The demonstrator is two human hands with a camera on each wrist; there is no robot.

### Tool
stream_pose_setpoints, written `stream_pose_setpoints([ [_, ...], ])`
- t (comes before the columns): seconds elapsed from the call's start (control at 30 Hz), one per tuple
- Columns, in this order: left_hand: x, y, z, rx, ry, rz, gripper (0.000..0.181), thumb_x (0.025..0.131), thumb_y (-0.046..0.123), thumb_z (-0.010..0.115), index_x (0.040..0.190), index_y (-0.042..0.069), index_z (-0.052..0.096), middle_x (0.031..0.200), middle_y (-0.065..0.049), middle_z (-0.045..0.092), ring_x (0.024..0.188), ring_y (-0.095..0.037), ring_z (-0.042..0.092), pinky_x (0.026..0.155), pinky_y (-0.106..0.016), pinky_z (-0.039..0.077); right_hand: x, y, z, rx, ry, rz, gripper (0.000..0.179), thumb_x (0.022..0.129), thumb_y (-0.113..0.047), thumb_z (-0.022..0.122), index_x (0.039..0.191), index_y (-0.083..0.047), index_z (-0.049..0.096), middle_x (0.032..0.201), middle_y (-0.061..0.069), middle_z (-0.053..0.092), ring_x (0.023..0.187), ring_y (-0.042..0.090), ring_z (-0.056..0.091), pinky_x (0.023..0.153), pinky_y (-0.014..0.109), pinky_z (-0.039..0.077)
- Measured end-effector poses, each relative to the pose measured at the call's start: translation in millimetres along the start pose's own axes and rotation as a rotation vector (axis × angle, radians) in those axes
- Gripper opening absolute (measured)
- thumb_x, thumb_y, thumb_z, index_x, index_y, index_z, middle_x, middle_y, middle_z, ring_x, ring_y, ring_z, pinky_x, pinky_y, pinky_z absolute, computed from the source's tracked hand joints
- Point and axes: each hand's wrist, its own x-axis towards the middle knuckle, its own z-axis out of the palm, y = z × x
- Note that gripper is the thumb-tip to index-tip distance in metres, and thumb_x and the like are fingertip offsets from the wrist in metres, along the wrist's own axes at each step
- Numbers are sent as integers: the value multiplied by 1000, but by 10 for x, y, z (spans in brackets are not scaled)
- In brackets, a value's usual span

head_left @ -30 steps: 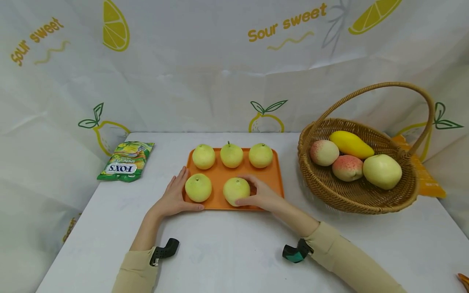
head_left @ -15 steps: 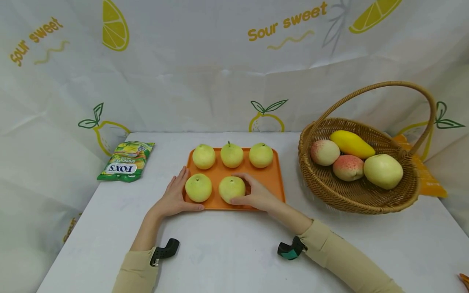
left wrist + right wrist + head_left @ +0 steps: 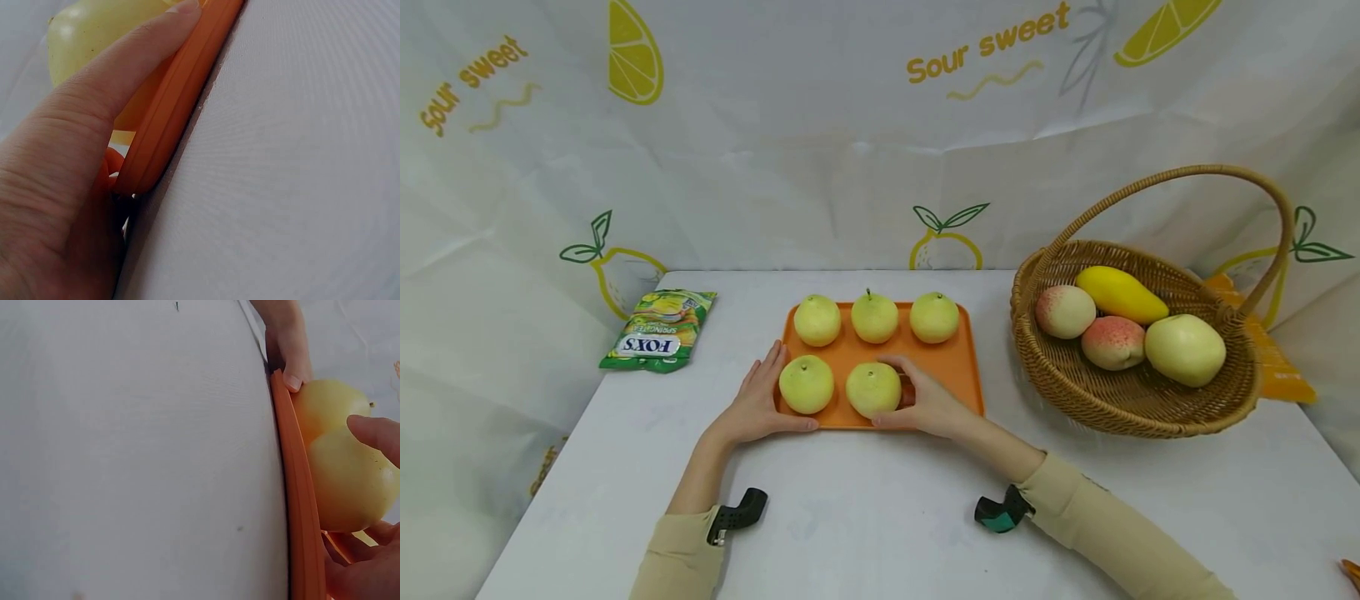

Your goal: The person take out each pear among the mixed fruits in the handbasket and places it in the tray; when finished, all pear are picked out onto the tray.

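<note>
An orange tray [image 3: 850,422] carries several round, pale yellow-green pears. My left hand [image 3: 752,406] rests at its front left corner, fingers straight along the left side and thumb along the front rim. The front left pear [image 3: 807,385] lies just inside that hand. Around the front middle pear [image 3: 872,390] my right hand [image 3: 936,404] is curled, fingers at its far side and thumb at its near side. The right wrist view shows this pear against the front left one; whether the thumb [image 3: 375,432] presses it is unclear. Three pears form the back row, including the middle one [image 3: 874,318].
A wicker basket [image 3: 1075,408] with a tall handle stands at the right, holding two peaches, a yellow mango and a large pale fruit. Behind it lies an orange packet [image 3: 1281,371]. A green FOX'S candy bag [image 3: 658,331] lies at the left.
The right hand has moved the front middle pear slightly left, toward the front left pear. Over the last half second its thumb has shifted a little nearer the front rim. The left hand stays put.
</note>
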Motion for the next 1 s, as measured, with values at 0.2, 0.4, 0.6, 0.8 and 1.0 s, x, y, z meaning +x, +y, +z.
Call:
stream_pose_setpoints([
  [0.2, 2, 11, 2, -5, -5, -3, 132, 67, 58, 83, 156, 1, 5, 163, -14, -3, 149, -28, -4, 117, -50, -3, -31, 27, -34, -9, 8, -13, 81, 77, -12, 83, 146, -10, 40, 142, 8, 46, 121, 27, 52, 95, 39, 49],
  [0.4, 7, 21, 7, -4, -7, -1, 131, 67, 58, 83, 156, 1, 4, 163, -14, -3, 149, -29, -3, 117, -50, -3, -38, 42, -34, -64, 36, -25, 78, 77, -12, 84, 144, -11, 44, 140, 5, 49, 123, 24, 52, 93, 37, 51],
  [0.6, 10, 34, 6, 0, -8, -6, 133, 66, 60, 83, 156, 2, 4, 163, -13, -4, 149, -27, -4, 118, -49, -4, -63, 22, -32, -49, 44, -18, 78, 76, -13, 85, 142, -12, 44, 140, 6, 49, 120, 24, 53, 92, 37, 52],
  [0.8, 3, 24, 7, -1, -8, -8, 133, 65, 59, 83, 156, 3, 4, 163, -11, -4, 149, -26, -4, 118, -48, -3, -121, 13, -57, -60, 40, -39, 76, 79, -13, 82, 144, -12, 43, 142, 8, 48, 123, 27, 52, 94, 41, 50],
  [1.0, -7, 11, 3, -3, -6, -22, 134, 65, 60, 83, 156, 4, 3, 163, -11, -5, 148, -29, -6, 117, -51, -3, -206, 9, -134, -1, 37, -43, 69, 83, -10, 78, 143, -10, 44, 142, 10, 48, 124, 31, 50, 95, 45, 49],
])
